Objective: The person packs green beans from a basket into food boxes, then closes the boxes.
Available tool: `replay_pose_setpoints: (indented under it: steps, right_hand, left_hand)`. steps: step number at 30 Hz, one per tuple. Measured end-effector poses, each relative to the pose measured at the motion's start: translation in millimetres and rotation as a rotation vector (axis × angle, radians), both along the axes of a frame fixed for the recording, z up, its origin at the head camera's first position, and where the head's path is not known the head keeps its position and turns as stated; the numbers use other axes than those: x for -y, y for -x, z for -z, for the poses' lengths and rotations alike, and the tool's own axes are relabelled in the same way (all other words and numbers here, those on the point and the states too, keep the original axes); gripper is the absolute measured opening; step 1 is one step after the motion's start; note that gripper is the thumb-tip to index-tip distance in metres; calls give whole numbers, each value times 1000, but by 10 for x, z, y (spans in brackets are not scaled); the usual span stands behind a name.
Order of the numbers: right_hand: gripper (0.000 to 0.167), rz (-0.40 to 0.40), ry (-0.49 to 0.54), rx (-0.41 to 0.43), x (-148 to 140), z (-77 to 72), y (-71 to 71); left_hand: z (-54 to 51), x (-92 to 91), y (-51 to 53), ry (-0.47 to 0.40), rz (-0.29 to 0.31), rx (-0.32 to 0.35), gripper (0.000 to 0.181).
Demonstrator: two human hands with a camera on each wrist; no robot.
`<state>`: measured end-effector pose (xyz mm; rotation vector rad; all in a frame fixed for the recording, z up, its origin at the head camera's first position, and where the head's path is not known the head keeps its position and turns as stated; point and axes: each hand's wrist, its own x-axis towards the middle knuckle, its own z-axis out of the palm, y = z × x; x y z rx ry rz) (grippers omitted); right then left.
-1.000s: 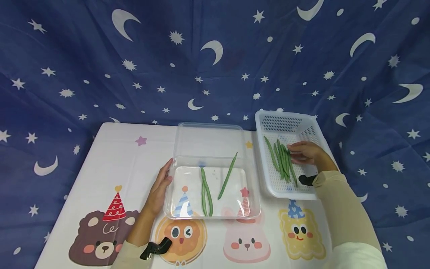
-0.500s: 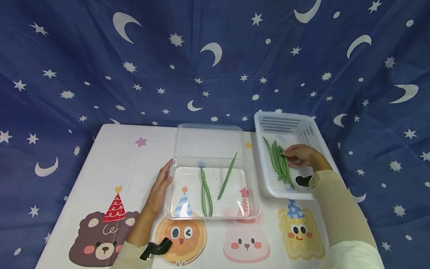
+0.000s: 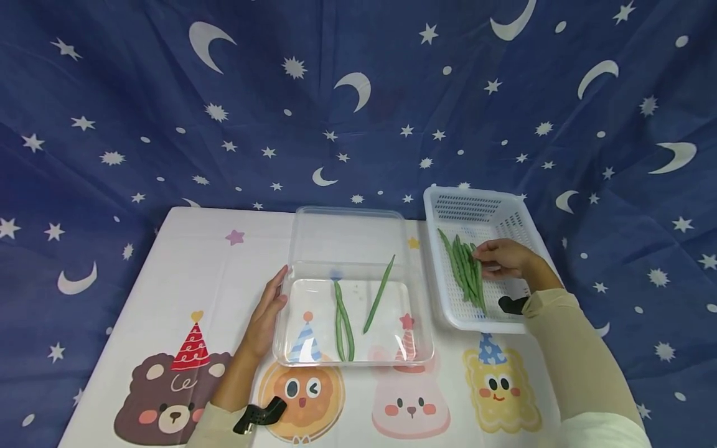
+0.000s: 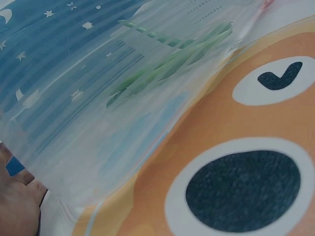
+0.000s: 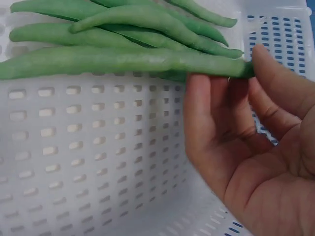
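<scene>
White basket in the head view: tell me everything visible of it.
The white basket is rectangular and open-topped, apparently plastic, with a smooth rim and rows of small slots through its walls. It stands upright on the table, to the right of the clear box. Green beans lie in a loose bunch towards the left of its perforated floor. The right hand is inside it, pinching one bean; the sleeve hides its near right corner.

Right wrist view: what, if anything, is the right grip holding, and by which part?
The right grip pinches one green bean at its right end in this view.
</scene>
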<state>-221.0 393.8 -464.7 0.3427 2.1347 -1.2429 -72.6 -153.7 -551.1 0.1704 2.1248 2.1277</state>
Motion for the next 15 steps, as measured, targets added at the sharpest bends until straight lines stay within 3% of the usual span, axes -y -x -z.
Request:
replay_pose_setpoints:
  steps: [6,15]
  right_hand:
    - [48,-33,44,-128,19,-160,-77]
    - [42,-77,165,-232,255,-467,-172]
  left_hand:
    - [0,-8,8,5,1,-2,55]
    - [16,-10,-6,5,-1,10,55]
